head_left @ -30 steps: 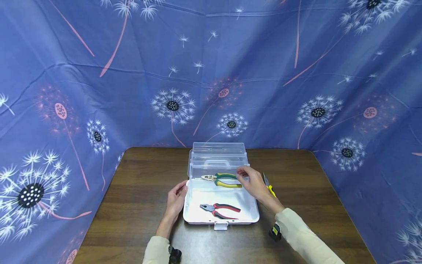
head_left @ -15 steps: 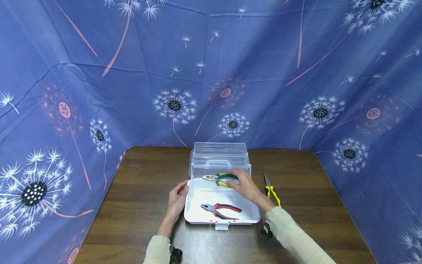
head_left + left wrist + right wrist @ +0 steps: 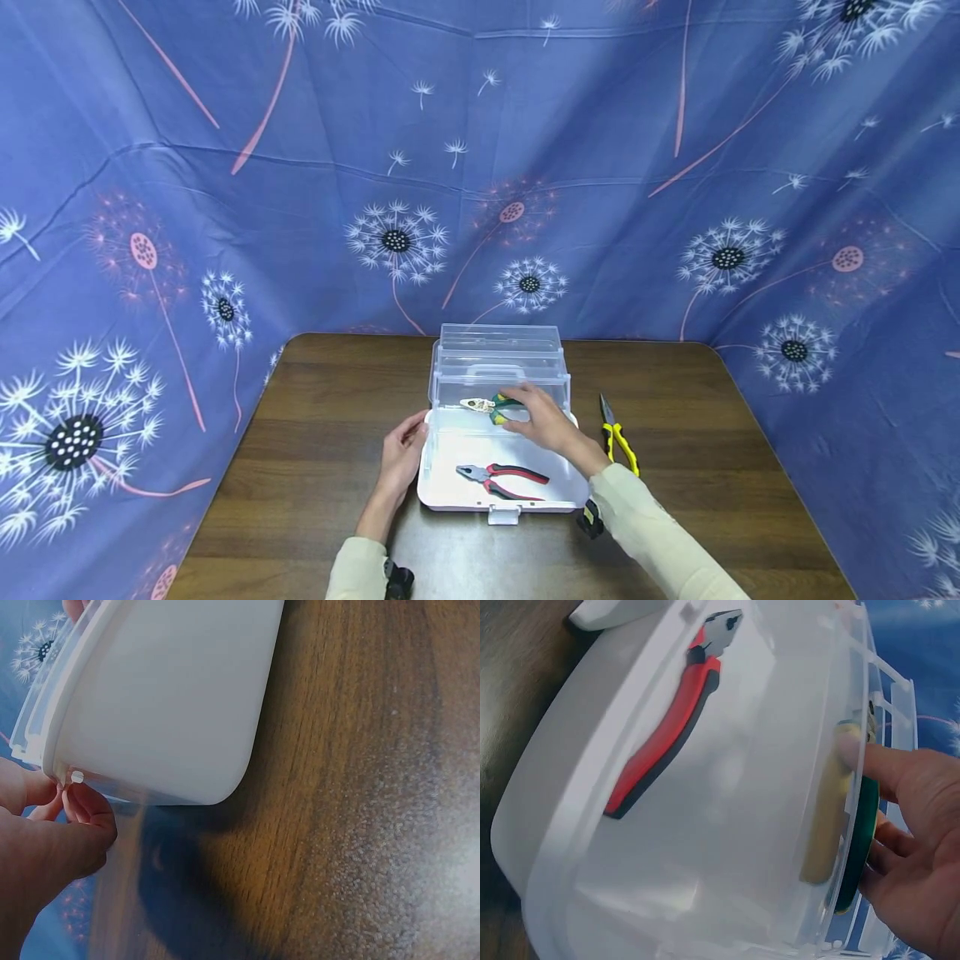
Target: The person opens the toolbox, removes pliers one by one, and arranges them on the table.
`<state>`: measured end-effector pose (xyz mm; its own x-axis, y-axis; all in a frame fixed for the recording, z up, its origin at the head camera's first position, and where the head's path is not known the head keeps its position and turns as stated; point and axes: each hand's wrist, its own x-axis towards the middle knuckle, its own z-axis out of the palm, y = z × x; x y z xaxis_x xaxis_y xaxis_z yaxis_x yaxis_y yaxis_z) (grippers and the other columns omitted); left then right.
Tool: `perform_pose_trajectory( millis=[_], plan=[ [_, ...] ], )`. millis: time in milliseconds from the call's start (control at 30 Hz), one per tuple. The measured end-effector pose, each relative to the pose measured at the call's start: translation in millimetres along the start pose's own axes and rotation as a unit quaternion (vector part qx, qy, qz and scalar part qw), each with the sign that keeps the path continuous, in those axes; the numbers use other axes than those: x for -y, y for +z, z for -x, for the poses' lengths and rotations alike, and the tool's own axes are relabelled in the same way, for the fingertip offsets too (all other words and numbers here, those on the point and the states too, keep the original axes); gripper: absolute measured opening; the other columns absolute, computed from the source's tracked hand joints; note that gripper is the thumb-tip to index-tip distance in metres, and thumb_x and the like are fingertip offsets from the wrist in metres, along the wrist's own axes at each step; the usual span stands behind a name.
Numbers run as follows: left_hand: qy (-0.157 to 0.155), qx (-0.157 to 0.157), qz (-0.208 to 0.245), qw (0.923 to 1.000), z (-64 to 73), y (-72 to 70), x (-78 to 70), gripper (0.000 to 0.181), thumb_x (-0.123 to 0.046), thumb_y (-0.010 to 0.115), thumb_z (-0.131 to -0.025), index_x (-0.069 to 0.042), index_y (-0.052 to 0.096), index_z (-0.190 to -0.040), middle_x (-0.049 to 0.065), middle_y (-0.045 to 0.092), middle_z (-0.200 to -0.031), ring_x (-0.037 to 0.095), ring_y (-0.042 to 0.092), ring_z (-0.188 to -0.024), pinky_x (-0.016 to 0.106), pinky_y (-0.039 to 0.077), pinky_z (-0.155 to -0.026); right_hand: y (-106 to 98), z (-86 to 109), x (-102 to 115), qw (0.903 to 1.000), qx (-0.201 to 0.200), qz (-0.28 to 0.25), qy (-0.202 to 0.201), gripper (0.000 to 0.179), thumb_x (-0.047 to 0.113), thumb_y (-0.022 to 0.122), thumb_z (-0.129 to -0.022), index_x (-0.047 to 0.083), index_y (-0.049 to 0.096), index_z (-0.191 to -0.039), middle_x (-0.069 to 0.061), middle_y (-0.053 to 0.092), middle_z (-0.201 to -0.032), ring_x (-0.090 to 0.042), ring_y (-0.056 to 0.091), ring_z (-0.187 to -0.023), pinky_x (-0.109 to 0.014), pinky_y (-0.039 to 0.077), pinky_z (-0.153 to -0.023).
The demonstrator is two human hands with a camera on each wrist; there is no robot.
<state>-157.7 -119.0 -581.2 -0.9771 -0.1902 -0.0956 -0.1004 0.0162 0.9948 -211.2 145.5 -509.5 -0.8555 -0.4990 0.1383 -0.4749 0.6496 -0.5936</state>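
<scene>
A white toolbox (image 3: 498, 447) with a clear lid stands open on the table. In the left wrist view, my left hand (image 3: 52, 847) pinches its rim near the hinge with thumb and fingers. My right hand (image 3: 546, 423) holds green-and-yellow combination pliers (image 3: 477, 405) by the handles over the back of the box. The right wrist view shows my thumb against the yellow handle (image 3: 826, 817) and fingers by the green one; the palm hides part. Red-and-black combination pliers (image 3: 491, 482) lie in the box near its front, jaws to the left.
Yellow-and-black long-nose pliers (image 3: 615, 432) lie on the wooden table (image 3: 330, 442) right of the box. The clear lid (image 3: 498, 354) leans back behind the box. A white latch (image 3: 502, 516) sticks out in front. Blue dandelion-print cloth (image 3: 480, 150) hangs behind.
My right hand has moved left along the green-and-yellow pliers and now grips their handles closer to the pivot. The pliers barely shifted. My left hand stays at the box's side.
</scene>
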Motion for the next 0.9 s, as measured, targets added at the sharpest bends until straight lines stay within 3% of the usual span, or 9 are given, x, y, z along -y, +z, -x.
perform_pose_trajectory(
  millis=[133, 300, 400, 533, 667, 900],
  plan=[
    [-0.001, -0.001, -0.001, 1.0000, -0.1, 0.5, 0.0, 0.035, -0.009, 0.056, -0.106, 0.006, 0.060, -0.137, 0.022, 0.064, -0.129, 0.020, 0.059, -0.111, 0.016, 0.047, -0.086, 2, -1.7, 5, 0.9998, -0.019, 0.002, 0.006, 0.055, 0.019, 0.085, -0.086, 0.000, 0.066, -0.134, -0.011, 0.064, -0.113, -0.028, 0.063, -0.099, -0.045, 0.054, -0.085],
    [0.007, 0.000, 0.004, 1.0000, 0.0, 1.1, 0.3, 0.035, -0.007, 0.055, -0.106, 0.008, 0.059, -0.137, 0.025, 0.064, -0.128, 0.019, 0.060, -0.109, 0.016, 0.047, -0.086, 3, -7.2, 12, 0.9987, -0.030, 0.041, 0.007, 0.043, 0.024, 0.088, -0.082, 0.005, 0.074, -0.119, -0.005, 0.069, -0.101, -0.022, 0.065, -0.085, -0.038, 0.054, -0.073],
    [0.006, -0.003, 0.009, 0.9999, -0.8, 0.9, 0.7, 0.034, -0.006, 0.055, -0.105, 0.007, 0.060, -0.136, 0.024, 0.064, -0.128, 0.017, 0.060, -0.108, 0.016, 0.047, -0.086, 2, -11.9, 18, 0.9975, -0.020, 0.065, -0.018, 0.033, 0.023, 0.089, -0.081, 0.010, 0.076, -0.108, -0.003, 0.072, -0.092, -0.017, 0.064, -0.076, -0.037, 0.052, -0.069],
    [0.006, -0.004, 0.010, 0.9999, -2.5, 0.5, 1.9, 0.035, -0.007, 0.056, -0.105, 0.007, 0.060, -0.137, 0.023, 0.064, -0.127, 0.016, 0.060, -0.107, 0.016, 0.047, -0.085, 1, -15.3, 24, 0.9938, 0.020, 0.086, -0.068, 0.026, 0.020, 0.085, -0.085, 0.011, 0.076, -0.108, -0.002, 0.075, -0.091, -0.012, 0.062, -0.072, -0.034, 0.051, -0.066],
    [-0.002, -0.004, 0.010, 0.9999, -2.0, 0.5, 1.8, 0.035, -0.008, 0.056, -0.105, 0.007, 0.060, -0.137, 0.023, 0.064, -0.128, 0.018, 0.059, -0.108, 0.016, 0.047, -0.085, 1, -15.0, 26, 0.9908, 0.043, 0.084, -0.097, 0.019, 0.014, 0.081, -0.088, 0.010, 0.077, -0.107, -0.002, 0.075, -0.090, -0.012, 0.063, -0.072, -0.032, 0.051, -0.063],
    [-0.007, 0.004, 0.010, 0.9999, -1.0, 2.3, 1.1, 0.037, -0.009, 0.055, -0.106, 0.008, 0.057, -0.139, 0.024, 0.062, -0.132, 0.023, 0.058, -0.114, 0.016, 0.047, -0.084, -3, -8.7, 18, 0.9964, 0.006, 0.036, -0.077, 0.020, 0.013, 0.080, -0.091, 0.010, 0.079, -0.110, -0.002, 0.075, -0.089, -0.004, 0.055, -0.065, -0.025, 0.048, -0.059]
  ],
)
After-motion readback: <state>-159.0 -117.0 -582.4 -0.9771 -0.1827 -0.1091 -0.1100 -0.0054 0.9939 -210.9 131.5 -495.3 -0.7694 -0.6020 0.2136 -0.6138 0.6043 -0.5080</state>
